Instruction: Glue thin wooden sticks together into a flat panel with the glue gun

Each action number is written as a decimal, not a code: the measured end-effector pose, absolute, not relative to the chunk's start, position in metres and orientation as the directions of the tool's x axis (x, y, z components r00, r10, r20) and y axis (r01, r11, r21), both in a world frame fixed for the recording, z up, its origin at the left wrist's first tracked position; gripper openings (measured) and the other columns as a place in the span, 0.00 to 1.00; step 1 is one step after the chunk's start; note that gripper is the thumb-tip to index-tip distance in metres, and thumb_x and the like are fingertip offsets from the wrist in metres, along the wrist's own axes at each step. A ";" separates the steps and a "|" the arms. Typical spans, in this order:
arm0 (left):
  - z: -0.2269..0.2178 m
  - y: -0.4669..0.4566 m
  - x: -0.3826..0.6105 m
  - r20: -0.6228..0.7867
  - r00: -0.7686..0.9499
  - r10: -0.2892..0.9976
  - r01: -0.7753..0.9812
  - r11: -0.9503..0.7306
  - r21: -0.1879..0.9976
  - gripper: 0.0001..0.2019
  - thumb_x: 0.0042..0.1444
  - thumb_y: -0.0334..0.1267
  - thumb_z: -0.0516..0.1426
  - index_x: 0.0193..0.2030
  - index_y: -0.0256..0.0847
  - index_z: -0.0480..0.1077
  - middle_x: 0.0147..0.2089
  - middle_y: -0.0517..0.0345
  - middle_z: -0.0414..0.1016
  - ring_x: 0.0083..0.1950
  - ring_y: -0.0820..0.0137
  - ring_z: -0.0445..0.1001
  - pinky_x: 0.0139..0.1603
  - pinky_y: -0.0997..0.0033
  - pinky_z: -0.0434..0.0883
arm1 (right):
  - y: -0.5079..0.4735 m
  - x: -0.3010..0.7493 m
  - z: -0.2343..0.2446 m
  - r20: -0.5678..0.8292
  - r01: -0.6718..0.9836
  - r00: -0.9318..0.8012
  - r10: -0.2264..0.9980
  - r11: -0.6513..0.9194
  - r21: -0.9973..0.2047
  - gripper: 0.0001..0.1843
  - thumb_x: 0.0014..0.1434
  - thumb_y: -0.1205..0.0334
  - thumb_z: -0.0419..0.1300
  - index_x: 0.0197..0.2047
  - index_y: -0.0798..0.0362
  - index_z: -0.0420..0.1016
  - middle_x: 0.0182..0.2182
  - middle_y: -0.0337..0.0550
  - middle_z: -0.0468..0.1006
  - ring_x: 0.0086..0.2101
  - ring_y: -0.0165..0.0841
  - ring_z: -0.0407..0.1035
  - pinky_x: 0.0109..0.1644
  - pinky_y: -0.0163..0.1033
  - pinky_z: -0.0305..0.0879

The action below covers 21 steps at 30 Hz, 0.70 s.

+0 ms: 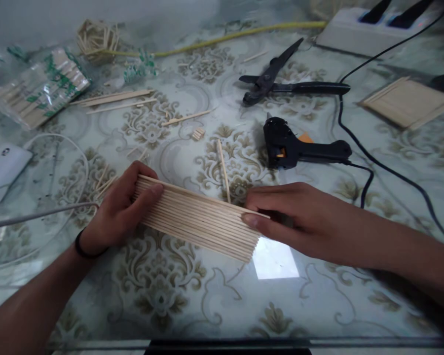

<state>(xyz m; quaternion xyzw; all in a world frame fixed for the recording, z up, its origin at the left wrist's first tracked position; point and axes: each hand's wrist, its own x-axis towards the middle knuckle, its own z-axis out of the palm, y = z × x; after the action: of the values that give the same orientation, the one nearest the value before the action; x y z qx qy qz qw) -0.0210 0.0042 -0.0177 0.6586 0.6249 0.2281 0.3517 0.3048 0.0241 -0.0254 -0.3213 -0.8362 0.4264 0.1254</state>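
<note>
Between my hands is a panel of thin wooden sticks [200, 217] laid side by side, tilted down to the right. My left hand [128, 209] grips its left end, thumb on top and fingers curled behind. At the upper right corner, my right hand [277, 209] pinches the top edge between thumb and fingers. A single loose wooden stick [224, 170] lies just beyond the panel. Further off to the right, a black glue gun [299, 145] rests on its side with its nozzle toward the upper left.
Black-handled pliers [281, 84] lie open behind the glue gun. A square stick panel [410, 103] and a power strip [358, 32] are at right, with a black cable [377, 160] nearby. At left are a plastic pack of sticks [44, 91], stick offcuts [199, 133] and a white device [5, 170].
</note>
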 end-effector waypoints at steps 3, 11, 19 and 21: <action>-0.017 0.004 -0.022 -0.160 0.135 0.978 0.648 0.035 0.761 0.16 0.67 0.57 0.58 0.43 0.45 0.70 0.29 0.63 0.68 0.29 0.71 0.65 0.28 0.69 0.62 | 0.024 0.305 -0.026 -0.038 0.405 -0.771 0.636 0.444 -0.799 0.26 0.74 0.48 0.52 0.29 0.58 0.65 0.25 0.37 0.66 0.27 0.18 0.58 0.33 0.28 0.53; -0.013 0.004 -0.020 -0.179 0.137 0.974 0.672 0.041 0.739 0.17 0.68 0.58 0.56 0.44 0.45 0.68 0.29 0.65 0.67 0.28 0.71 0.65 0.29 0.71 0.64 | 0.025 0.303 -0.025 -0.070 0.406 -0.777 0.625 0.414 -0.815 0.28 0.75 0.45 0.50 0.30 0.58 0.64 0.27 0.38 0.66 0.29 0.19 0.59 0.36 0.28 0.53; -0.010 0.003 -0.018 -0.173 0.142 0.975 0.668 0.035 0.743 0.18 0.68 0.58 0.55 0.43 0.44 0.69 0.28 0.65 0.68 0.28 0.70 0.65 0.29 0.71 0.63 | 0.025 0.303 -0.028 -0.084 0.413 -0.773 0.629 0.398 -0.819 0.29 0.74 0.42 0.52 0.30 0.59 0.63 0.27 0.39 0.65 0.29 0.20 0.59 0.36 0.29 0.53; -0.011 0.002 -0.019 -0.174 0.143 0.974 0.669 0.034 0.743 0.18 0.68 0.58 0.55 0.43 0.44 0.69 0.28 0.65 0.67 0.28 0.71 0.65 0.30 0.71 0.64 | 0.025 0.303 -0.028 -0.091 0.421 -0.773 0.627 0.400 -0.814 0.29 0.74 0.42 0.51 0.30 0.59 0.63 0.27 0.39 0.65 0.30 0.20 0.59 0.36 0.29 0.53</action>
<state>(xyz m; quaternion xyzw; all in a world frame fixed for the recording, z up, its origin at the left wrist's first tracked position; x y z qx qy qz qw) -0.0185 0.0024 -0.0107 0.6624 0.6202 0.2097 0.3642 0.3029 0.0247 -0.0280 -0.3161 -0.8287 0.4472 0.1155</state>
